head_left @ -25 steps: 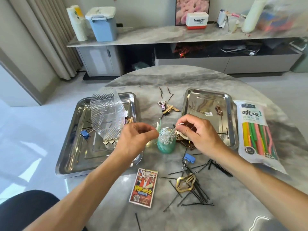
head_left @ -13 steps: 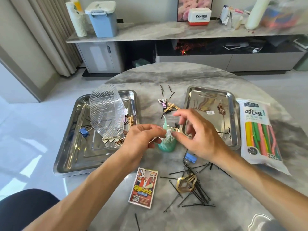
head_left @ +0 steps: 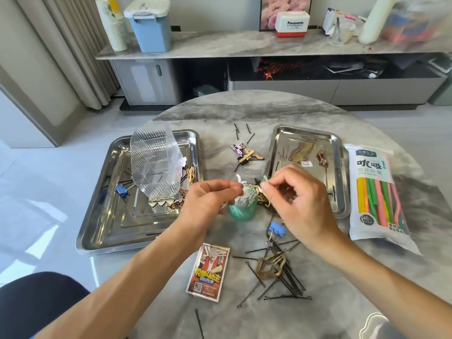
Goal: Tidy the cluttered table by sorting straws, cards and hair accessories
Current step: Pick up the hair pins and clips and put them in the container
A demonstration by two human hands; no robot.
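Head view: your left hand (head_left: 208,196) and right hand (head_left: 297,192) each pinch a straw; lower both upright into the green cup (head_left: 243,210).

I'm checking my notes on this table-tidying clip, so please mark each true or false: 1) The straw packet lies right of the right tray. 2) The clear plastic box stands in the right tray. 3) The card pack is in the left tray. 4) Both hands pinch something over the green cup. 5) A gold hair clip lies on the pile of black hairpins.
1) True: the straw packet lies right of the right tray.
2) False: the clear plastic box stands in the left tray.
3) False: the card pack lies on the table.
4) True: the left hand and right hand each pinch a thin piece above the green cup.
5) True: the gold hair clip rests on the black hairpins.
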